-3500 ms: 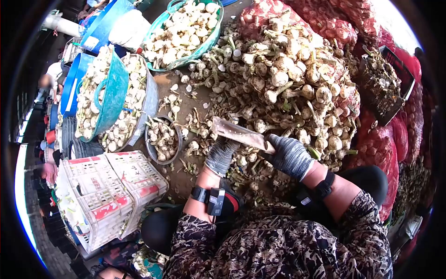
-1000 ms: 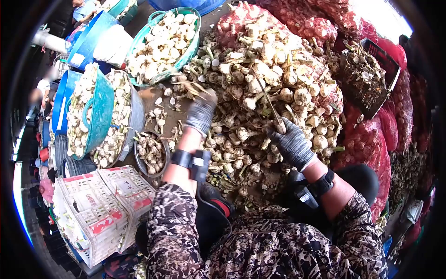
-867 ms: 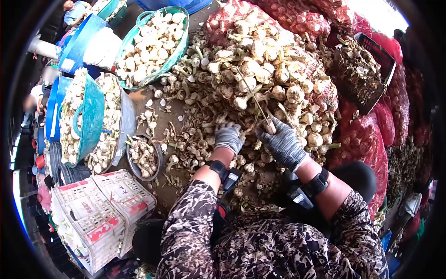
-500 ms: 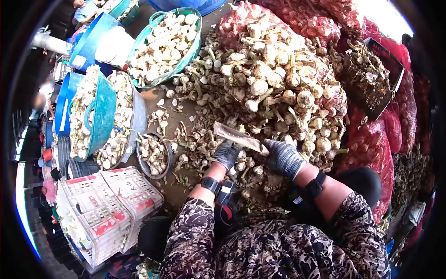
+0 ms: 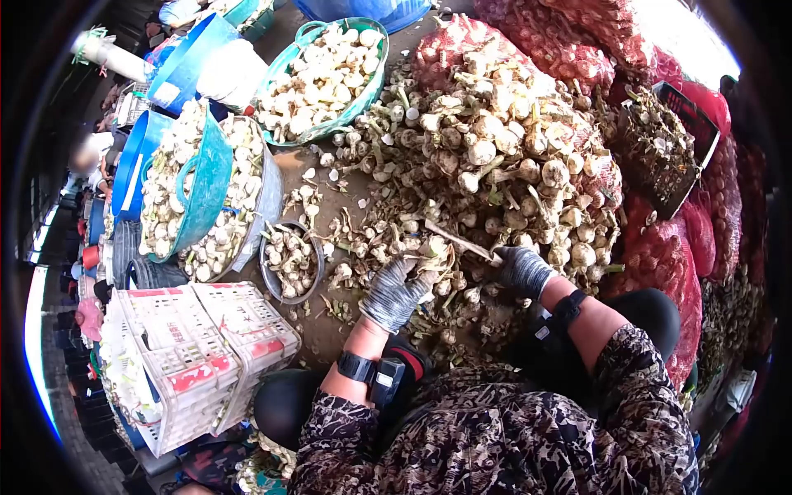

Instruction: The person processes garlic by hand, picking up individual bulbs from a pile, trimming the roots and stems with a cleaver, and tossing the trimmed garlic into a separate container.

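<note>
My left hand (image 5: 394,294), in a grey knit glove, is closed on a garlic bulb (image 5: 435,252) with dry, pale outer leaves. The gloved right hand (image 5: 526,273) grips a knife (image 5: 460,240) by its handle end. Its blade shows nearly edge-on, pointing up and left, and passes close to the held bulb. Directly beyond both hands rises a big heap of garlic bulbs (image 5: 511,140), many with cut stems and roots. Loose bulbs and trimmings (image 5: 363,235) lie on the ground around and below the hands.
To the left are a small grey bowl of garlic (image 5: 316,276), a green tub (image 5: 206,186) and a white-and-red plastic crate (image 5: 202,330). A second green tub (image 5: 379,70) stands farther back. Red mesh sacks (image 5: 660,264) and a dark crate of scraps (image 5: 701,124) line the right.
My left hand has come away from the blade, nearer to me, and now shows a garlic bulb in it. The knife has turned from broadside to nearly edge-on. The whole view has shifted somewhat.
</note>
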Motion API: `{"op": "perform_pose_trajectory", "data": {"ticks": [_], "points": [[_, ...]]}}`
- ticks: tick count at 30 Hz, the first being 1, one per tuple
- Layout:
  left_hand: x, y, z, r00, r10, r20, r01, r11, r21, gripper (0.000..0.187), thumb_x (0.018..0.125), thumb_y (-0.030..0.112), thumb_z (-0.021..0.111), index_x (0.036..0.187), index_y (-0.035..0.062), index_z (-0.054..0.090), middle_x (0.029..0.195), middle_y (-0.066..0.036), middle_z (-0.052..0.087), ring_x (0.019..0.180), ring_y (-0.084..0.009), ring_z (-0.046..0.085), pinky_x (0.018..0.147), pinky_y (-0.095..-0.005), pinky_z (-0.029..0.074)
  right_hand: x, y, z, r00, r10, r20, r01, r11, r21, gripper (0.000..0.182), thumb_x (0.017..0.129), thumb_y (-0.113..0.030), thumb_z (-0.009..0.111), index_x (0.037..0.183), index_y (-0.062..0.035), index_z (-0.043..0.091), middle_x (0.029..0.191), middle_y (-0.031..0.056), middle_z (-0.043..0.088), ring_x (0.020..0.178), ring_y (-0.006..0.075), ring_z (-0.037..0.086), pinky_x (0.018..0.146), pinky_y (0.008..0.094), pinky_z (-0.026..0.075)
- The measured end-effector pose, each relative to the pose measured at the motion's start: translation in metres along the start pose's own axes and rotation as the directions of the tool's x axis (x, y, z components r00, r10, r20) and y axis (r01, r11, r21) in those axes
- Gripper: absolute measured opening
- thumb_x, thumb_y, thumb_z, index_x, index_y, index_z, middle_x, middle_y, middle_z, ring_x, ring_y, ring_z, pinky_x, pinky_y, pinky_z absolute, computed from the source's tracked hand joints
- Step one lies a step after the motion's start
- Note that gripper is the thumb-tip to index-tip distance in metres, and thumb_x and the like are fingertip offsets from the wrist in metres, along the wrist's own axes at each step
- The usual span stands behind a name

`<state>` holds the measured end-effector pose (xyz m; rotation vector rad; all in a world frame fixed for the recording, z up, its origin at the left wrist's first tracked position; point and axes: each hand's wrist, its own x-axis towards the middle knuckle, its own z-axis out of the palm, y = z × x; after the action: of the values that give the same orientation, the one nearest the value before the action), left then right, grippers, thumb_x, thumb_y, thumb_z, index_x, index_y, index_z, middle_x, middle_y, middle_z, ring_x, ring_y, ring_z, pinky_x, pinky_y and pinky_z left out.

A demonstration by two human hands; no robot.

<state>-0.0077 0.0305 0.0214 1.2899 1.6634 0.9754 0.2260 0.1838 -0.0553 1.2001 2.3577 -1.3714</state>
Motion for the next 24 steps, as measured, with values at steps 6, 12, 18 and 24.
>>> {"op": "perform_pose_trajectory", "data": {"ticks": [6,12,18,24], "points": [[0.012,0.014,0.013,0.997,-0.075,0.036,0.059,0.943,0.327,0.049,0.08,0.021,0.079,0.121,0.0035,0.059,0.109,-0.017,0.066,0.104,-0.0291,0.064,0.092,-0.0383,0.05,-0.029,-0.097,-0.02,0.98,-0.175,-0.091,0.189,0.701,0.688,0.041,0.087,-0.03,0.078,0.112,-0.0029,0.06,0.09,-0.0019,0.062,0.085,0.0074,0.049,0.081,0.0264,0.047],[0.005,-0.029,0.019,0.997,0.051,-0.056,-0.073,0.838,-0.541,0.079,0.087,0.046,0.073,0.145,0.0064,0.037,0.136,-0.01,0.053,0.121,-0.0199,0.052,0.105,-0.0363,0.043,-0.028,-0.102,-0.037,0.993,0.039,0.11,-0.116,0.326,0.938,0.018,0.094,-0.027,0.069,0.096,-0.0116,0.06,0.074,0.0013,0.065,0.046,0.0052,0.049,0.037,0.0233,0.037],[0.008,-0.015,0.034,0.977,0.062,-0.205,-0.144,0.897,-0.418,0.046,0.095,0.025,0.065,0.135,0.0067,0.049,0.128,-0.007,0.06,0.114,-0.0167,0.058,0.101,-0.0324,0.045,-0.017,-0.082,-0.008,0.99,0.037,0.139,-0.138,0.536,0.833,0.026,0.093,-0.028,0.07,0.106,-0.0085,0.061,0.079,0.0042,0.066,0.058,0.0142,0.056,0.052,0.0304,0.046],[0.006,-0.019,0.018,0.995,-0.005,-0.1,-0.038,0.901,-0.433,0.072,0.083,0.024,0.079,0.143,0.0094,0.041,0.129,-0.008,0.056,0.117,-0.0201,0.056,0.1,-0.0358,0.048,-0.054,-0.105,-0.038,0.912,-0.308,-0.271,0.341,0.937,0.082,0.028,0.087,-0.029,0.071,0.103,-0.0079,0.063,0.082,0.0133,0.068,0.076,0.0289,0.068,0.068,0.0399,0.053]]}}
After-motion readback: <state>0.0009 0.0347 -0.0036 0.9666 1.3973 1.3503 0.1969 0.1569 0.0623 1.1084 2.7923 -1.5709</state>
